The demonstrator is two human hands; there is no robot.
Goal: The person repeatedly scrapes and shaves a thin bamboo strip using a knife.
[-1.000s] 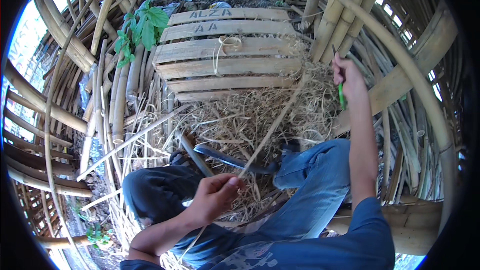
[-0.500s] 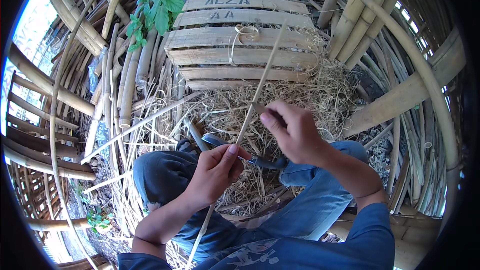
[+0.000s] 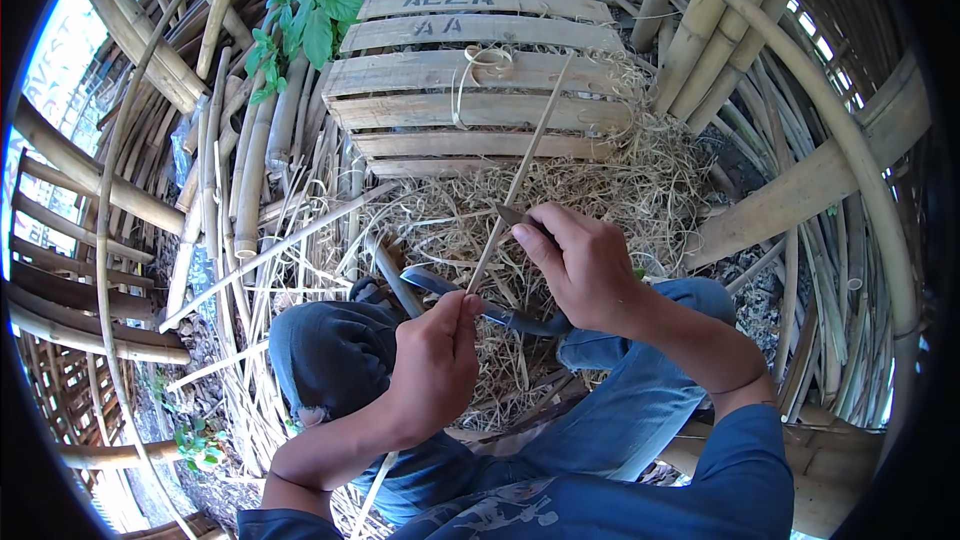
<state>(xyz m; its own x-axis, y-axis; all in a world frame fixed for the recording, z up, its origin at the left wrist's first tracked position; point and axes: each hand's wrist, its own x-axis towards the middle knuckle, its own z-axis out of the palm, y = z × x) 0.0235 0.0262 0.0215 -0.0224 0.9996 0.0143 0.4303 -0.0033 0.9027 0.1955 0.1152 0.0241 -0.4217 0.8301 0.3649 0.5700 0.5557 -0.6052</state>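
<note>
My left hand point(image 3: 435, 360) pinches a long thin bamboo strip point(image 3: 520, 170) that runs up and away toward the slat crate. My right hand point(image 3: 585, 265) grips a small knife point(image 3: 510, 213), its dark blade tip resting against the strip just above my left hand. A curved dark blade point(image 3: 470, 302) lies across my lap under both hands. My knees in blue jeans point(image 3: 330, 350) frame a heap of pale bamboo shavings point(image 3: 600, 190).
A crate of bamboo slats point(image 3: 470, 90) with a loop of strip on it stands ahead. Thick bamboo poles point(image 3: 720, 30) lean at right, thinner canes point(image 3: 240, 170) pile at left. A green leafy plant point(image 3: 310, 15) grows at upper left.
My right hand came down from the upper right, where it held something green, to the strip in front of me and now holds the knife against it. The view tilted slightly down.
</note>
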